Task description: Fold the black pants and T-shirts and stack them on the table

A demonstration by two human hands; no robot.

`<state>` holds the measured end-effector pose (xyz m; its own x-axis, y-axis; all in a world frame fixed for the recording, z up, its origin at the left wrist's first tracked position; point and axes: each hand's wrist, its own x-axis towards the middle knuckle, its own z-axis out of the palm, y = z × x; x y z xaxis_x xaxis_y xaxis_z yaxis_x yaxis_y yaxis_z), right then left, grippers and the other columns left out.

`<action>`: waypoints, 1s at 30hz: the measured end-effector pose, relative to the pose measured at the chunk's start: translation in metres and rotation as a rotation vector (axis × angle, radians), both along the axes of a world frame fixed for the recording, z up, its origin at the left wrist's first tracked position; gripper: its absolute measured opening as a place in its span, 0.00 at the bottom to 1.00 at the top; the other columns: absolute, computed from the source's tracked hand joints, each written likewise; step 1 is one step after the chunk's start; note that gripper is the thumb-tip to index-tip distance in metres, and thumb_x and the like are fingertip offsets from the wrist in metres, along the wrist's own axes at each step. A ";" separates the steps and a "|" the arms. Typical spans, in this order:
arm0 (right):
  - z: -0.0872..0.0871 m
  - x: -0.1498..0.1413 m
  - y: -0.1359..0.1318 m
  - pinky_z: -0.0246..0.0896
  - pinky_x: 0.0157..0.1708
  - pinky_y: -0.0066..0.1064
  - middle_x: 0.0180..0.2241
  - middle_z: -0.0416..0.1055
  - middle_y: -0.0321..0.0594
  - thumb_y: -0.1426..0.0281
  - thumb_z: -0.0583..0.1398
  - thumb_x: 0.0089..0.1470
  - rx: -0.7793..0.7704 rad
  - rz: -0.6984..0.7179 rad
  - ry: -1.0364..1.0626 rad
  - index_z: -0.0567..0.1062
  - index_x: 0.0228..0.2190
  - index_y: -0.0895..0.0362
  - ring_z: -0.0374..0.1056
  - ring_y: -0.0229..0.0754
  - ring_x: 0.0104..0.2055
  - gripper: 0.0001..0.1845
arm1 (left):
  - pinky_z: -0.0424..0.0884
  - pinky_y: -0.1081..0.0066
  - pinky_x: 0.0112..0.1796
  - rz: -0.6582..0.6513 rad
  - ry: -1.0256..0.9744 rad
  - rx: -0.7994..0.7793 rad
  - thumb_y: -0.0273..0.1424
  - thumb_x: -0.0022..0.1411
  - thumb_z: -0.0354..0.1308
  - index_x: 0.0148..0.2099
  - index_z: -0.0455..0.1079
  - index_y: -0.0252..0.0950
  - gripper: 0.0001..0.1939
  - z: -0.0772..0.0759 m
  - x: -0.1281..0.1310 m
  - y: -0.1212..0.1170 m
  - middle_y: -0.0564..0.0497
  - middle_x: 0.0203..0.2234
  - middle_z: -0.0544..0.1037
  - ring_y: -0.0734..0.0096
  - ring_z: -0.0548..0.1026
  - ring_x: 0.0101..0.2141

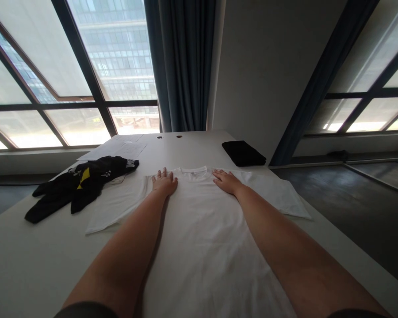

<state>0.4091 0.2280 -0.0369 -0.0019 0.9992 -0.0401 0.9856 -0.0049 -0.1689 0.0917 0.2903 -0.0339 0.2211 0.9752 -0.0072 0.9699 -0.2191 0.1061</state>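
Note:
A white T-shirt [202, 229] lies spread out on the white table, its neckline at the far end and its sleeves reaching out to both sides. My left hand [165, 182] rests flat on the shirt near the left shoulder, fingers apart. On the other side of the collar, my right hand [226, 181] lies flat by the right shoulder with its fingers stretched out. Light creases run across the chest of the shirt. The lower hem is out of view.
A crumpled black garment with a yellow patch [86, 181] lies left of the shirt. Beyond it are paper sheets [116, 148]. A folded black cloth [243, 153] sits at the table's far right edge. The white table [23, 260] ends before a curtain [185, 66] and windows.

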 end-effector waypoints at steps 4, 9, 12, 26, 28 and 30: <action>0.000 0.001 0.001 0.31 0.74 0.52 0.78 0.41 0.37 0.54 0.45 0.71 -0.017 0.041 0.002 0.53 0.75 0.48 0.37 0.50 0.79 0.36 | 0.44 0.50 0.71 -0.197 -0.002 -0.018 0.47 0.76 0.38 0.78 0.51 0.45 0.34 -0.002 0.002 -0.001 0.50 0.78 0.48 0.59 0.46 0.76; -0.001 -0.004 0.010 0.29 0.73 0.59 0.79 0.35 0.37 0.48 0.42 0.71 -0.062 -0.036 -0.015 0.48 0.76 0.45 0.33 0.57 0.79 0.38 | 0.42 0.41 0.70 -0.123 0.002 -0.042 0.51 0.75 0.36 0.80 0.47 0.43 0.38 -0.002 0.011 0.006 0.48 0.78 0.45 0.51 0.44 0.76; -0.002 -0.004 0.007 0.28 0.73 0.62 0.79 0.33 0.39 0.47 0.41 0.71 -0.076 -0.097 -0.025 0.47 0.76 0.42 0.31 0.59 0.79 0.38 | 0.42 0.40 0.70 -0.066 -0.001 -0.037 0.51 0.74 0.35 0.80 0.47 0.45 0.38 -0.001 0.013 0.007 0.49 0.78 0.44 0.50 0.43 0.76; -0.006 0.110 -0.081 0.39 0.74 0.46 0.78 0.38 0.43 0.53 0.40 0.72 0.057 -0.263 -0.053 0.53 0.75 0.51 0.36 0.52 0.79 0.37 | 0.39 0.27 0.65 0.212 -0.050 -0.038 0.55 0.71 0.37 0.78 0.52 0.52 0.38 -0.008 0.006 0.019 0.45 0.78 0.44 0.35 0.40 0.75; -0.014 0.130 -0.091 0.41 0.74 0.50 0.77 0.44 0.43 0.53 0.40 0.71 0.037 -0.260 -0.048 0.55 0.75 0.50 0.40 0.53 0.78 0.37 | 0.39 0.26 0.65 0.210 -0.049 -0.035 0.55 0.71 0.37 0.78 0.52 0.53 0.37 -0.010 0.006 0.020 0.45 0.78 0.44 0.35 0.40 0.75; -0.020 0.143 -0.094 0.41 0.73 0.58 0.77 0.45 0.42 0.51 0.41 0.70 -0.028 -0.308 -0.083 0.55 0.74 0.48 0.43 0.58 0.78 0.37 | 0.39 0.26 0.65 0.205 -0.044 -0.030 0.55 0.72 0.36 0.78 0.51 0.53 0.37 -0.010 0.006 0.019 0.46 0.78 0.44 0.35 0.41 0.75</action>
<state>0.5526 0.1340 -0.0566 0.3049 0.9508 -0.0550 0.9475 -0.3087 -0.0838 0.0974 0.3097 -0.0440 0.0183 0.9993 -0.0316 0.9881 -0.0132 0.1529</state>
